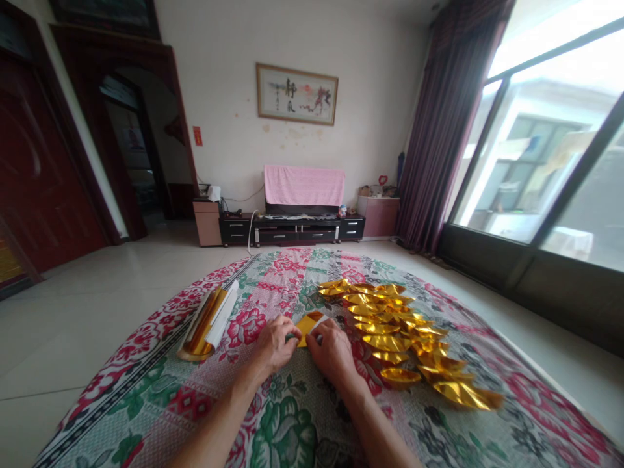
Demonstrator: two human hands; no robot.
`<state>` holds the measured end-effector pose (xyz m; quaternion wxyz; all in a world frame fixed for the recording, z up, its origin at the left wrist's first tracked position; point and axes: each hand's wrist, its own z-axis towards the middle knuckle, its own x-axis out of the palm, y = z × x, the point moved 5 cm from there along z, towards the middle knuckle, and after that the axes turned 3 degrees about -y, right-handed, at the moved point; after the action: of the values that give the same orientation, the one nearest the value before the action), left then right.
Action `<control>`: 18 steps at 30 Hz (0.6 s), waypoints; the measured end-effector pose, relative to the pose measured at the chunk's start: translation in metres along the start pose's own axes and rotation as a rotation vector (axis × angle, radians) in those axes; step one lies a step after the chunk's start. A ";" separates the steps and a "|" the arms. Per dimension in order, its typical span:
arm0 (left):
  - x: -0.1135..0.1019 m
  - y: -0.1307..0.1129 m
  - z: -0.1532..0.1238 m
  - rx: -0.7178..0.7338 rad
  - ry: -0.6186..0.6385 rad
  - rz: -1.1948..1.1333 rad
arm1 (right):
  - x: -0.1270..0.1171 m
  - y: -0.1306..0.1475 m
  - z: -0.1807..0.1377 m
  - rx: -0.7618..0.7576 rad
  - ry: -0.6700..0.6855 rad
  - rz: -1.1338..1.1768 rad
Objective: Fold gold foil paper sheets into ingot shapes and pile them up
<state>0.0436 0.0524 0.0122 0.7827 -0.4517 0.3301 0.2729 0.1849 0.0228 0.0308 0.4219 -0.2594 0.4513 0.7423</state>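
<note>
My left hand (275, 343) and my right hand (332, 349) meet over a sheet of gold foil paper (310, 323) lying on a floral cloth (292, 416). Both hands are closed, their fingers pinching the near edge of the sheet, which is partly folded with its white back showing. To the right lies a heap of several folded gold paper ingots (404, 335). A curled stack of unfolded gold sheets (207, 322) rests to the left of my left hand.
The cloth covers a surface over a pale tiled floor (73, 305). Far ahead stands a low dark cabinet (292, 227) with a pink cloth draped on it. Large windows (550, 156) and dark curtains are on the right, and dark wooden doors on the left.
</note>
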 end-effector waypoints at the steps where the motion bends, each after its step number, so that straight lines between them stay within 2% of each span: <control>1: 0.000 0.000 0.000 0.000 -0.001 0.003 | 0.000 0.000 0.000 0.002 -0.006 0.002; 18: 0.000 0.001 0.001 -0.004 0.011 -0.008 | 0.002 -0.005 -0.002 0.004 -0.040 0.043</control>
<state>0.0430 0.0536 0.0114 0.7811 -0.4560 0.3319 0.2679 0.1882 0.0231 0.0255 0.4153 -0.2339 0.4495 0.7555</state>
